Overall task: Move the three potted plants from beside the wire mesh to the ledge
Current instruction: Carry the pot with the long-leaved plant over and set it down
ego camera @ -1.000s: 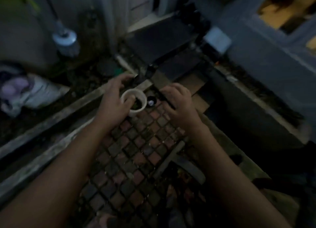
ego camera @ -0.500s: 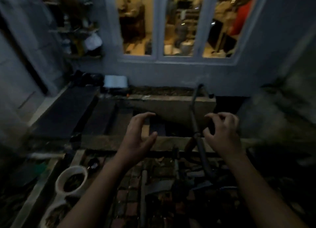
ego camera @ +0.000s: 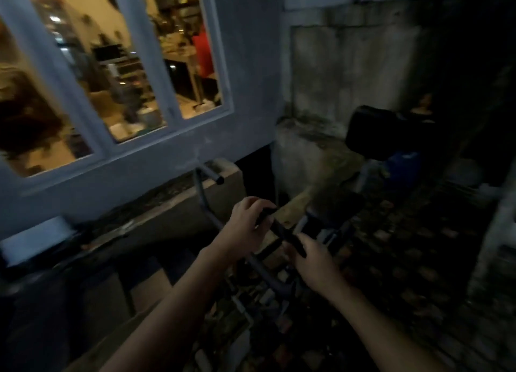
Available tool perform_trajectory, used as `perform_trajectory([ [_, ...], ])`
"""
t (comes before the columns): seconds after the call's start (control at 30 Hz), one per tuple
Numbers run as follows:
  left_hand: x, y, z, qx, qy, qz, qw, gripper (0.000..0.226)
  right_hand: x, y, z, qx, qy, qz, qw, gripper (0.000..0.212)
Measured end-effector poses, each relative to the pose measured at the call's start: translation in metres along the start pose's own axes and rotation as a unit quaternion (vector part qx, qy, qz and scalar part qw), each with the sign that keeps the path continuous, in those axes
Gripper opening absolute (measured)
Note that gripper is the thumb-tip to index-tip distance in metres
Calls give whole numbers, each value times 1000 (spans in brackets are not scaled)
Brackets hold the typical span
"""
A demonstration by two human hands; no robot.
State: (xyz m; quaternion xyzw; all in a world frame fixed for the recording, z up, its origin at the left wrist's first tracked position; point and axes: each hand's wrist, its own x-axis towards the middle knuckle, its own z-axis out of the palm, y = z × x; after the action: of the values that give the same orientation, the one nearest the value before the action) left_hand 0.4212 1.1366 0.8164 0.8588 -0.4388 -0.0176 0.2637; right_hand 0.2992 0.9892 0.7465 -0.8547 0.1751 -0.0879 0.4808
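Observation:
No potted plant shows in the head view now. My left hand (ego camera: 247, 226) curls over the upper end of a dark bar-like grip (ego camera: 280, 232). My right hand (ego camera: 314, 261) closes around its lower end. The grip seems to sit on a grey curved tube (ego camera: 203, 204) like a handlebar, whose other end (ego camera: 219, 179) pokes up near the wall. A concrete ledge (ego camera: 167, 204) runs under the lit window, just beyond my left hand. The scene is dim and blurred.
A brick floor under wire mesh (ego camera: 396, 248) spreads to the right. A black bulky object (ego camera: 371, 133) and something blue (ego camera: 403, 165) stand by a stained concrete wall (ego camera: 349, 72). A pale flat item (ego camera: 33, 237) lies at the ledge's left end.
The view has swung right and upward, and the white pots have left the picture. Both hands, open in the air before, have closed on the dark grip.

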Motion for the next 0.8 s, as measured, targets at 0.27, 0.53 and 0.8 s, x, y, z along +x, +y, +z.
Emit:
perform_trajectory([
  [0.27, 36, 10, 23, 245, -123, 85, 958, 29, -6, 10, -25, -50, -65, 29, 996, 27],
  [0.53, 104, 53, 31, 153, -517, -104, 836, 42, -18, 58, -134, -35, -120, 19, 992, 19],
  [0.8, 196, 206, 95, -81, -370, 20, 925, 29, -14, 138, -339, -63, 61, 26, 996, 31],
])
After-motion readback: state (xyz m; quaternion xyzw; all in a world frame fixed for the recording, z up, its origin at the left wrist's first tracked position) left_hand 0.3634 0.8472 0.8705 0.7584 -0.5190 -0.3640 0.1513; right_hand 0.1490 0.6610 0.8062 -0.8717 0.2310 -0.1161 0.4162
